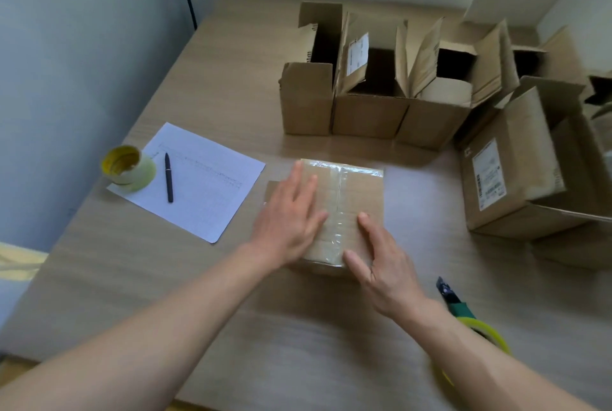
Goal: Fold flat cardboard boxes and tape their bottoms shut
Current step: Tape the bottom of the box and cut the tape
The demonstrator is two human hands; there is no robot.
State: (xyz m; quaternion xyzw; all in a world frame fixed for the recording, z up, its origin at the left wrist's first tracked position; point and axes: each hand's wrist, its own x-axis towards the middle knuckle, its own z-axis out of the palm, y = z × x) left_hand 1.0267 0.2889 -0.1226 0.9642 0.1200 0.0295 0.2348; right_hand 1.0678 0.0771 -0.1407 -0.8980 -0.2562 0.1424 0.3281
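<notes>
Tape (337, 212) already runs along the bottom seam of the box (361, 192), which sits upturned mid-bench, and we judge this the smoothing step. Our left hand (291, 212) lies flat on the flap, fingers straight; our right hand (384, 265) rests at the near edge, fingers relaxed and grasping nothing. Next we should flip it upright and set it among the finished boxes (367, 112) beyond. The tape dispenser (463, 311) lies near our right wrist.
</notes>
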